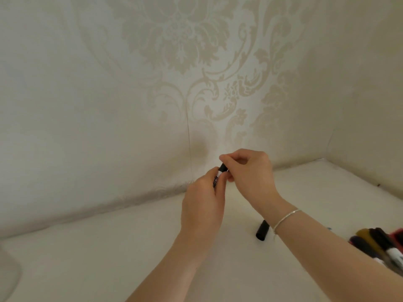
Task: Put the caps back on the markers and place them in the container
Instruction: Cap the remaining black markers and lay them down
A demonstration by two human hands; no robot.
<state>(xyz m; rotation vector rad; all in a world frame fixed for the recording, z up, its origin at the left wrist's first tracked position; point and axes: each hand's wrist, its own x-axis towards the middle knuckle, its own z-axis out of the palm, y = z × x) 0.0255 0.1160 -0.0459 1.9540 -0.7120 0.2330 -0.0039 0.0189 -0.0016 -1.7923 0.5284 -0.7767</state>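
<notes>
Above the pale counter (109,258), close to the wall with its cream damask wallpaper (196,62), both hands meet around one marker (218,175). Left hand (202,205) has its grip curled round the white barrel, holding it tilted with the upper end leaning toward the right. Right hand (250,171) has its grip pinching the black cap (222,167) at that upper end, thumb and forefinger closed on it; whether the cap is fully seated on the barrel cannot be told. A thin silver bracelet (285,219) circles the right wrist. Just beside that wrist a loose black cap (262,230) lies on the counter. At the right edge, partly behind the right forearm, a bunch of other markers (375,243) lies together, dark and yellow ends visible. A pale rounded object shows at the lower left edge (8,275), too cropped to identify.
</notes>
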